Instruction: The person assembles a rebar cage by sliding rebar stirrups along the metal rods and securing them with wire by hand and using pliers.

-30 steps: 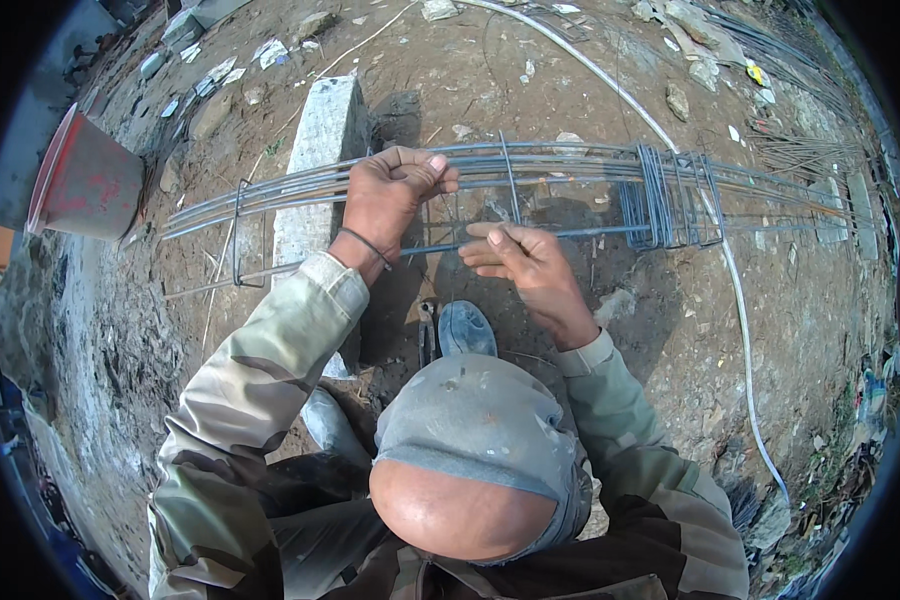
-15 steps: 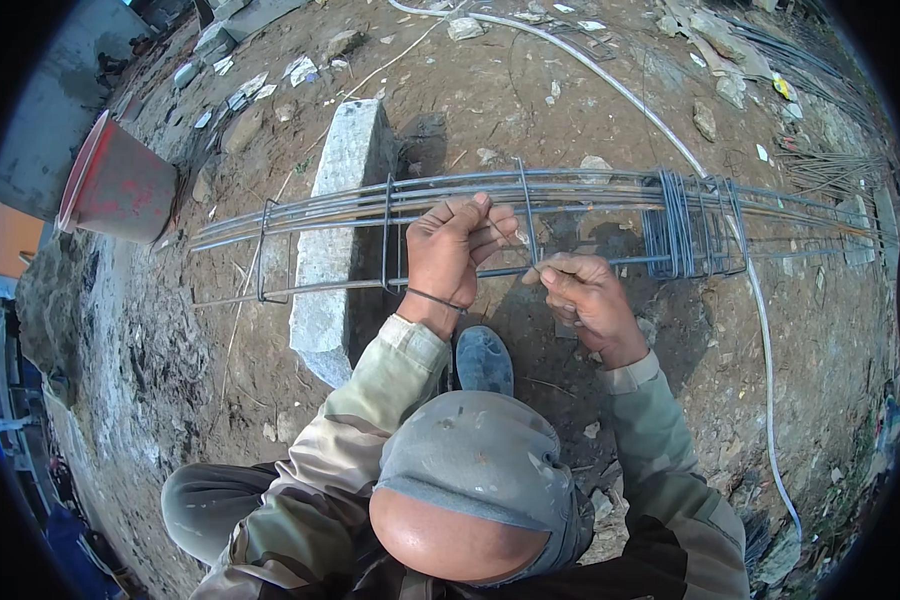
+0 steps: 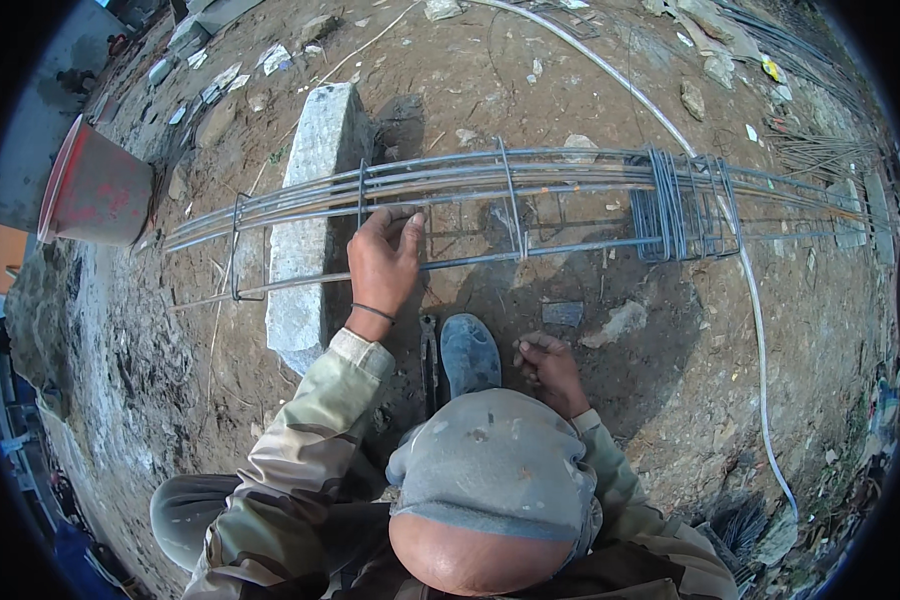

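Left hand [image 3: 382, 262] gripping rebar cage [image 3: 530, 205]; right hand [image 3: 550, 368] low, fingers curled, contents unclear.

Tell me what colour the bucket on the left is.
The bucket is red, seen in the head view.

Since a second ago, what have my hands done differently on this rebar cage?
The right hand let go of the cage bars and dropped toward the shoe, now loosely closed beside it. The left hand shifted left along the rebar cage and still grips a bar. The cage still rests on the stone block; the red bucket stayed put.
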Demonstrator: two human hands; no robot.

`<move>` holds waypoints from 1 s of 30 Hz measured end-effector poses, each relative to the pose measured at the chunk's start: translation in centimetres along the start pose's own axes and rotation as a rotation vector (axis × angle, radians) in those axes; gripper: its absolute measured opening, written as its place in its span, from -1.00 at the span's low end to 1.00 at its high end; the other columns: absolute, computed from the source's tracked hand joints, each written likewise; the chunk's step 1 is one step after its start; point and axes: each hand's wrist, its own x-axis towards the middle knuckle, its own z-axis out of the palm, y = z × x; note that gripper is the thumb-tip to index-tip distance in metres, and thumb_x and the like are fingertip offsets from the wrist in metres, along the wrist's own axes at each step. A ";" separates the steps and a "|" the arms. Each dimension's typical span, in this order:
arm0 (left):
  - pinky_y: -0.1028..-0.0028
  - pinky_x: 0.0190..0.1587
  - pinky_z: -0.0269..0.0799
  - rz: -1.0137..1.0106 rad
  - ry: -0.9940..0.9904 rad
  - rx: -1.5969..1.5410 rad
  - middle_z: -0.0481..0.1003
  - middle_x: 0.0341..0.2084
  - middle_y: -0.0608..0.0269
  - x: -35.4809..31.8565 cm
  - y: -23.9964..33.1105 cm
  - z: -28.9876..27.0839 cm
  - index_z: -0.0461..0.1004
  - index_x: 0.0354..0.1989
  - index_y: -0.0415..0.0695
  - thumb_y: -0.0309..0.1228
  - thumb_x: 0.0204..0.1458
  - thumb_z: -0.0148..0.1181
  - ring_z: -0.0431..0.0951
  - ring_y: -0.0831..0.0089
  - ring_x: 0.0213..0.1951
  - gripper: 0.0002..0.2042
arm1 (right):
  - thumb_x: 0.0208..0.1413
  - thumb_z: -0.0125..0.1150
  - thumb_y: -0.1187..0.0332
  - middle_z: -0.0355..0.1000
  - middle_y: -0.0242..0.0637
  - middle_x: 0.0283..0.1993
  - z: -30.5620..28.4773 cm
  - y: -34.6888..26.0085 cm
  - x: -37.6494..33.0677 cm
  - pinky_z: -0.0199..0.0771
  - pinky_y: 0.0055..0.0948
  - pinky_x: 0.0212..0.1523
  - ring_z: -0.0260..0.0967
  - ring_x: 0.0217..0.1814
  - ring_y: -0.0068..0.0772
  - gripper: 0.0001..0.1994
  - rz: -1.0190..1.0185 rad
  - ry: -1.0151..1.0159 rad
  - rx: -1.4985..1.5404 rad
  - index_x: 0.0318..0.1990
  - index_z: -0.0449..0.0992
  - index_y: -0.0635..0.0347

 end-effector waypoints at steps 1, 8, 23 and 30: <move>0.40 -0.17 0.60 0.024 -0.013 0.077 0.69 -0.28 -0.08 -0.2 -0.3 0.3 0.59 -0.13 -0.34 -0.41 0.18 0.31 0.74 0.28 -0.24 -0.78 | 0.29 0.21 0.44 0.50 -0.34 -0.44 0.5 -0.7 1.2 0.09 -0.65 -0.65 0.20 -0.62 -0.71 -0.92 -0.049 -0.040 0.021 -0.17 0.58 0.23; 0.29 -0.06 0.60 0.125 -0.523 0.442 0.68 -0.21 -0.07 0.5 -0.3 4.2 0.64 -0.04 -0.24 -0.21 -0.03 0.50 0.72 0.17 -0.12 -0.56 | 0.31 0.21 0.39 0.44 -0.35 -0.43 1.8 -6.7 5.5 0.08 -0.64 -0.64 0.20 -0.60 -0.67 -0.88 -0.186 -0.254 0.143 -0.15 0.56 0.26; 0.18 -0.21 0.52 -0.161 -0.660 0.335 0.64 -0.49 0.05 1.6 0.5 9.0 0.66 -0.32 -0.18 -0.01 -0.01 0.46 0.68 0.09 -0.32 -0.59 | 0.29 0.24 0.39 0.46 -0.32 -0.44 2.8 -8.2 4.5 0.11 -0.62 -0.67 0.23 -0.64 -0.65 -0.87 -0.139 -0.191 0.126 -0.17 0.58 0.28; 0.15 -0.17 0.52 -0.063 -0.590 0.385 0.64 -0.44 0.07 0.7 1.6 8.8 0.66 -0.33 -0.12 -0.08 0.04 0.41 0.67 0.06 -0.26 -0.68 | 0.25 0.25 0.44 0.54 -0.23 -0.48 4.0 -8.6 1.4 0.29 -0.48 -0.64 0.40 -0.62 -0.49 -0.87 -0.455 -0.051 -0.228 -0.19 0.63 0.33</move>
